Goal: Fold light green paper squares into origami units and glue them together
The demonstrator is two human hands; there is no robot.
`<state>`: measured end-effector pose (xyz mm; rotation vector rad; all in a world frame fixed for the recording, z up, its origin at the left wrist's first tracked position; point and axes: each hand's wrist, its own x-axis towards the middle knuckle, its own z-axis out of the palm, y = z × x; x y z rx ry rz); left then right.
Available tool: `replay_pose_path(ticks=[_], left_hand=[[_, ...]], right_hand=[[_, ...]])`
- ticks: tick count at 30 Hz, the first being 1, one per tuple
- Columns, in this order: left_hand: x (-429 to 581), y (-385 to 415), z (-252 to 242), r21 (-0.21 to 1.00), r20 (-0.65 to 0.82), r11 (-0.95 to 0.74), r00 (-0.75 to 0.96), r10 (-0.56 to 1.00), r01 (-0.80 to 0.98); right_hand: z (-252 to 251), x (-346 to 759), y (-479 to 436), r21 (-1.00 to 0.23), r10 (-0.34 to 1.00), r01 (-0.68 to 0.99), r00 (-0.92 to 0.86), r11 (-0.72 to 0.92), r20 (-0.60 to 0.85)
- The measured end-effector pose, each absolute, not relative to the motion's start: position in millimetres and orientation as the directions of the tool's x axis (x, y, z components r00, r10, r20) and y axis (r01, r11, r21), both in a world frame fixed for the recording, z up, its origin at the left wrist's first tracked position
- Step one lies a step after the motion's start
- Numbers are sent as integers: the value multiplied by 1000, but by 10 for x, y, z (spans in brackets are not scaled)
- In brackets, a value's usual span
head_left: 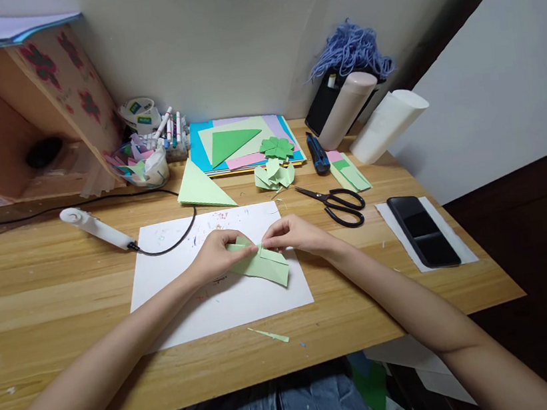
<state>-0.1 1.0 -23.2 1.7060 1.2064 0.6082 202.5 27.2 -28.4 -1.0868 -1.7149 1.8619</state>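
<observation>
Over a white sheet of paper (164, 293) on the table, both hands are at a folded piece of light green paper (266, 270). My left hand (216, 253) grips its left part, thumb on top. With thumb and index finger, my right hand (290, 236) pinches the paper's upper edge close to the left thumb tip. Part of the paper is hidden under the left fingers. Just beyond the hands lie crumpled light green pieces (274, 175) and a light green paper triangle (203, 188). Black-handled scissors (338, 204) rest to the right of the white sheet.
A white glue gun (98, 228) with a black cord lies at left. Coloured sheets (199, 154) and a green paper flower (277, 148) are at the back. A utility knife (318, 153), white rolls (389, 126) and a phone (423, 231) stand or lie on the right.
</observation>
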Motion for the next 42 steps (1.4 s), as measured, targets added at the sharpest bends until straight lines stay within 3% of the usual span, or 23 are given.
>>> replay_pose_path(ticks=[8, 14, 24, 28, 31, 33, 35, 37, 39, 42], left_hand=[[1, 13, -227, 888, -99, -89, 375, 922, 452], [5, 3, -244, 886, -90, -94, 368, 926, 453], [-1, 9, -250, 894, -79, -85, 342, 936, 440], [-1, 7, -272, 896, -65, -84, 317, 946, 435], [5, -30, -296, 888, 39, -170, 297, 954, 428], [-6, -69, -297, 836, 244, -354, 293, 924, 419], [-38, -107, -281, 691, 490, -589, 329, 807, 418], [-89, -136, -259, 505, 634, -753, 411, 655, 422], [-146, -154, -250, 368, 661, -816, 492, 567, 446], [-211, -166, -288, 288, 636, -822, 543, 548, 491]], right_hand=[[-293, 2000, 244, -972, 786, 198, -578, -126, -219], [-289, 2009, 255, -957, 747, 279, -618, -84, -246], [-233, 1922, 144, -945, 833, 319, -540, 68, -122], [-271, 1871, 94, -911, 887, 368, -461, 187, -5], [-266, 1888, 89, -814, 850, 410, -495, 412, 181], [-244, 1927, 87, -705, 770, 395, -539, 589, 342], [-212, 1979, 75, -575, 667, 372, -575, 729, 473], [-180, 2037, 49, -440, 581, 384, -613, 812, 536], [-160, 2092, 19, -307, 509, 406, -657, 860, 556], [-174, 2153, -17, -172, 418, 395, -707, 902, 571]])
